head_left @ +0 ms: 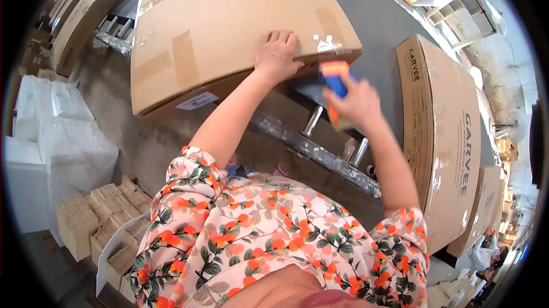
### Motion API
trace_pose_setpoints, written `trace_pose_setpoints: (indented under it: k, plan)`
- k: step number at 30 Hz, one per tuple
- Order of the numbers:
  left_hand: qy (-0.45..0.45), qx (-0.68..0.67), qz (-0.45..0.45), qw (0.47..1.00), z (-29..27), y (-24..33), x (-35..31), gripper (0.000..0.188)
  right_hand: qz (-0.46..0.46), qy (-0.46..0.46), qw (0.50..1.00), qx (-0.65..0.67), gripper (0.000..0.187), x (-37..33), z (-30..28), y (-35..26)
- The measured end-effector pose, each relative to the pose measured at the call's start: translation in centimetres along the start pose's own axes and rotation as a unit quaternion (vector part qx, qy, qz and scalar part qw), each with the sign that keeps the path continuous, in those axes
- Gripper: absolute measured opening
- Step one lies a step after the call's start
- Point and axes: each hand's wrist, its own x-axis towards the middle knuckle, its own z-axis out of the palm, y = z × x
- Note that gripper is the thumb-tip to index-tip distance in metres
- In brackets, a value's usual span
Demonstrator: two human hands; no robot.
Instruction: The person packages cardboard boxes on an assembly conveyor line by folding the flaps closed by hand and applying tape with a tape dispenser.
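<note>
A large brown cardboard box [229, 28] lies across a grey conveyor belt [380, 42], its top crossed by strips of tape. My left hand [278, 55] rests flat on the box's near edge, fingers spread over the top. In my right hand [355, 99] is a blue and orange tape dispenser [336, 79], gripped just off the box's near right corner. Motion smears this hand and part of the dispenser. A white label [197, 100] is stuck to the near side of the box.
Another tall carton [440, 136] stands at the right. More long cartons [91, 16] lie at the far left. White foam-wrapped pieces [68, 131] and stacks of folded cardboard [106, 211] sit at the left. A plastic-wrapped rail [309, 145] runs along the conveyor's near side.
</note>
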Motion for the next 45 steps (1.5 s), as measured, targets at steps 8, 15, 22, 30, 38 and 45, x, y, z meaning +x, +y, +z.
trace_pose_setpoints:
  k: [8,15,22,30,38,45]
  plan:
    - [-0.114,0.057,0.175,0.976,2.1,1.5,4.0,0.083,-0.017,-0.180,0.979,0.095,0.072,9.9,3.9,0.5]
    - [-0.077,0.122,0.090,0.985,3.4,0.9,2.5,0.051,-0.023,-0.134,0.990,0.050,0.061,5.1,1.3,-1.6]
    - [-0.159,0.092,-0.053,0.982,-11.0,-15.7,-9.7,0.092,-0.047,-0.070,0.973,0.215,0.062,2.2,-6.8,-16.0]
    - [-0.074,0.008,-0.023,0.997,-11.9,-19.4,-11.2,0.094,-0.024,-0.142,0.988,0.062,0.061,7.3,-2.6,-26.9]
    - [-0.074,0.029,0.071,0.994,-11.6,-16.8,-12.1,0.080,0.017,-0.044,0.999,0.002,0.073,-5.1,7.5,-23.8]
    - [-0.178,0.039,0.194,0.964,-14.5,-15.1,-11.2,0.090,0.028,-0.264,0.931,0.249,0.067,2.7,5.8,-20.7]
